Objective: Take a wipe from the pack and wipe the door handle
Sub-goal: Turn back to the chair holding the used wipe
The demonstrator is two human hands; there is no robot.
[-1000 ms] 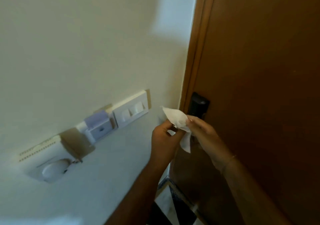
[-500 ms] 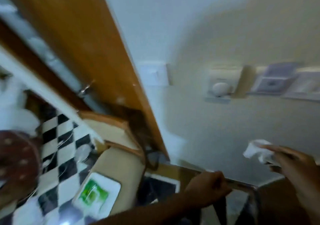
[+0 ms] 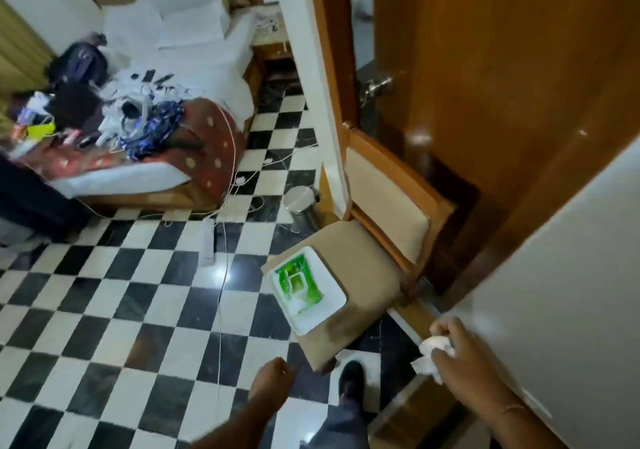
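Beige chair seat, wipe pack on it (front corner)

wipe partly hidden in right hand, bed clutter blurred

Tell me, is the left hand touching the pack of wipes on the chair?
Apart. In the head view the left hand is a closed fist over the floor, with checkered tiles plainly visible between it and the pack of wipes lying on the chair seat.

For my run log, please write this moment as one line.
right hand: holds crumpled wipe | left hand: closed, empty | wipe pack: on chair seat | door handle: untouched
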